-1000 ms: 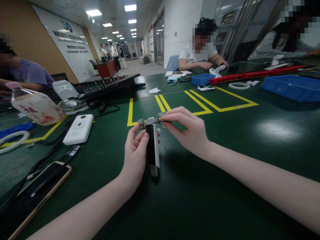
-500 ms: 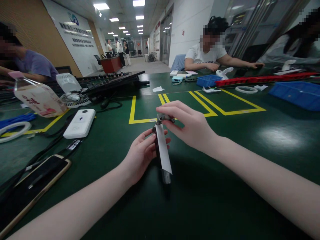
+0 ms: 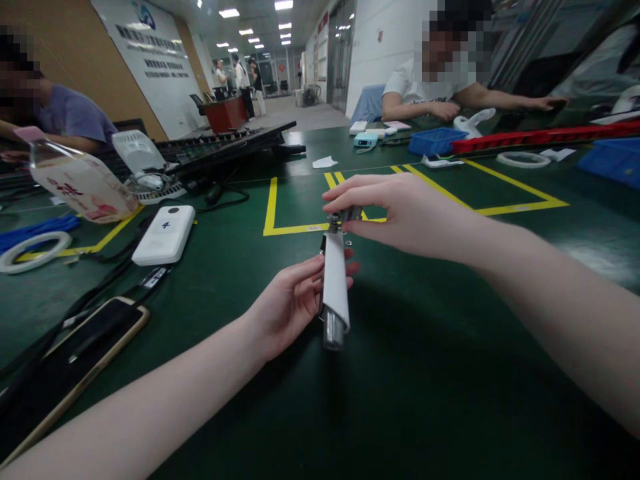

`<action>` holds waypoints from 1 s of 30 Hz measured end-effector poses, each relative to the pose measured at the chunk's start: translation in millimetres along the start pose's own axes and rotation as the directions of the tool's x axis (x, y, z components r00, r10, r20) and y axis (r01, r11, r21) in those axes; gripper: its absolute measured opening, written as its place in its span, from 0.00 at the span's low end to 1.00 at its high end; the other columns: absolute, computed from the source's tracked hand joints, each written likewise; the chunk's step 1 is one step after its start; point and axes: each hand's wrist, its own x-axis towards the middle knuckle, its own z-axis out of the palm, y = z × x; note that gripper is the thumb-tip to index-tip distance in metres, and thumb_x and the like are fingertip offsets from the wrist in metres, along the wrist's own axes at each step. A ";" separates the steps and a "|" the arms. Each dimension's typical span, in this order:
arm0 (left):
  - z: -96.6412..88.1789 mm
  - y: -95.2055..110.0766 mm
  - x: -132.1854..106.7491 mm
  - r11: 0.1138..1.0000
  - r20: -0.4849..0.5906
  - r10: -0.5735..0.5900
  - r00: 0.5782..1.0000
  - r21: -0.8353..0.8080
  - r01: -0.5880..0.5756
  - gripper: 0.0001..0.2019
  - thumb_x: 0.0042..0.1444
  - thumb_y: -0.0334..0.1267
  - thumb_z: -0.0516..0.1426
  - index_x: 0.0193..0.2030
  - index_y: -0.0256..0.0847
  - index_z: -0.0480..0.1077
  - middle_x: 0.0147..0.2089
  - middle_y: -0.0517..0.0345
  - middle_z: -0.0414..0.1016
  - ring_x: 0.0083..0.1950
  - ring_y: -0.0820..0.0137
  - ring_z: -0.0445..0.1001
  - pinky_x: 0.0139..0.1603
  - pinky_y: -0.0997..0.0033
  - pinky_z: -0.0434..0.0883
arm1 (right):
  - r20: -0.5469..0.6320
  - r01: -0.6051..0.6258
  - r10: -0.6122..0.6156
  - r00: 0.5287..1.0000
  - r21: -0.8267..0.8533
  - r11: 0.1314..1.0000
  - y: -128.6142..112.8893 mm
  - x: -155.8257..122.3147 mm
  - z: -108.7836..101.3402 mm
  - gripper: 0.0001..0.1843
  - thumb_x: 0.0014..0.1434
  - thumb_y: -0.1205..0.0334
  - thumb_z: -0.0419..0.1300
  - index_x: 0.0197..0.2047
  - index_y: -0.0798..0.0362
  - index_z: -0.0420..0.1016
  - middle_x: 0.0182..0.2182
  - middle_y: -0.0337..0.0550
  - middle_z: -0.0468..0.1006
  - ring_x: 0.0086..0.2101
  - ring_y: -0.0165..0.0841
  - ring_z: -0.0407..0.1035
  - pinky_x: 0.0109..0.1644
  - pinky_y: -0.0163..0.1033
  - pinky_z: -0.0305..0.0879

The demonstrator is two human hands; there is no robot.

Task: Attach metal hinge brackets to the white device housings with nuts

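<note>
Slightly above the dark green table, my left hand (image 3: pixel 295 300) is closed around a slim object with a white wrap (image 3: pixel 336 273). A shiny, rounded, greyish end (image 3: pixel 334 333) sticks out of the wrap towards me. My right hand (image 3: pixel 390 210) pinches a small metal fitting (image 3: pixel 345 216) at the far end of this object between thumb and fingers. A dark part shows along the object's left side, beside my left fingers. The exact kind of the object cannot be made out, and my fingers hide part of the fitting.
On the left lie a phone (image 3: pixel 75 373), a white power bank (image 3: pixel 165 235), cables, a white ring (image 3: pixel 35 252) and a pink-capped bottle (image 3: pixel 80 177). Yellow tape (image 3: pixel 273 207) marks the table (image 3: pixel 425 393). A blue tray (image 3: pixel 435 142) stands farther back, and co-workers sit at both sides.
The view has shifted a little. The wrapped object has turned so its white side and greyish end face me more squarely. Both hands keep their hold, the right one with straighter fingers.
</note>
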 end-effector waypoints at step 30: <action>24.2 -10.0 -20.1 0.973 -0.096 -0.044 0.994 -0.231 0.021 0.14 0.61 0.29 0.54 0.53 0.32 0.70 0.56 0.45 0.73 0.52 0.64 0.76 0.47 0.74 0.77 | 0.074 -0.033 0.036 0.997 -0.044 0.998 -20.8 -2.6 -25.2 0.10 0.57 0.63 0.59 0.39 0.54 0.80 0.42 0.45 0.76 0.41 0.36 0.69 0.46 0.43 0.65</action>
